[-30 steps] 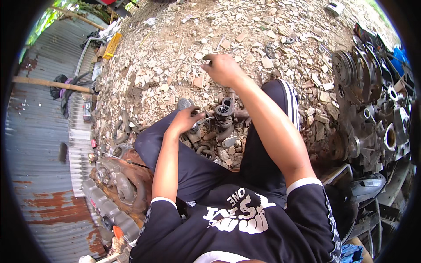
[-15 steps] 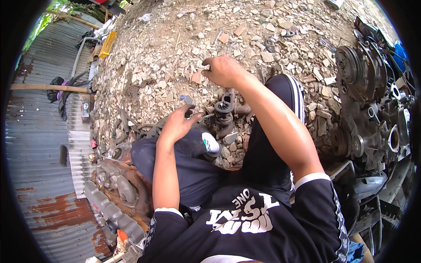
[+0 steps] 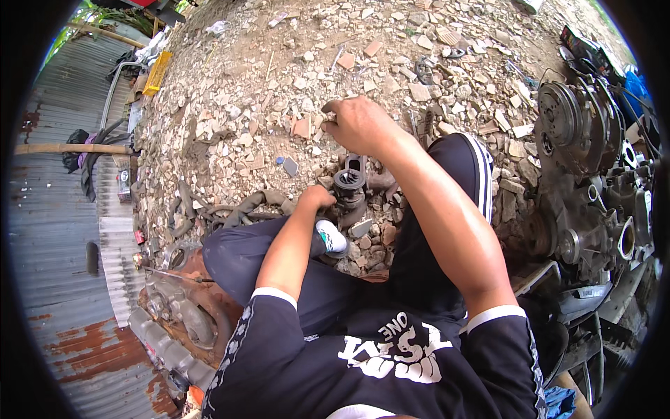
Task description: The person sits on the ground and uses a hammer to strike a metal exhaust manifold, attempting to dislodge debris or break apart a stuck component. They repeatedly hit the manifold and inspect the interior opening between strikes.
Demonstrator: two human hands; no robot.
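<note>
A turbocharger (image 3: 350, 180) stands on the rubble between my legs, its bladed wheel facing up and a curved pipe to its right. Against its left side, my left hand (image 3: 317, 197) is closed, fingertips pointing down and partly hidden. What it grips does not show. My right hand (image 3: 359, 126) hovers just beyond the turbocharger, apart from it. Its thumb and fingers are curled together, and anything pinched there cannot be made out. A small grey flat piece (image 3: 291, 166) lies left of the turbocharger, beside a blue cap (image 3: 280, 160).
Dark hoses (image 3: 262, 202) lie by my left knee. A greasy engine part (image 3: 188, 311) sits at lower left, along a corrugated metal sheet (image 3: 59, 244). Engine blocks and pulleys (image 3: 562, 115) are piled on the right. Broken tile and stones (image 3: 300, 84) cover the ground ahead.
My left hand has moved right and down to the turbocharger's side, its spread fingers now closed. The right hand stays nearly in place. The view has shifted slightly.
</note>
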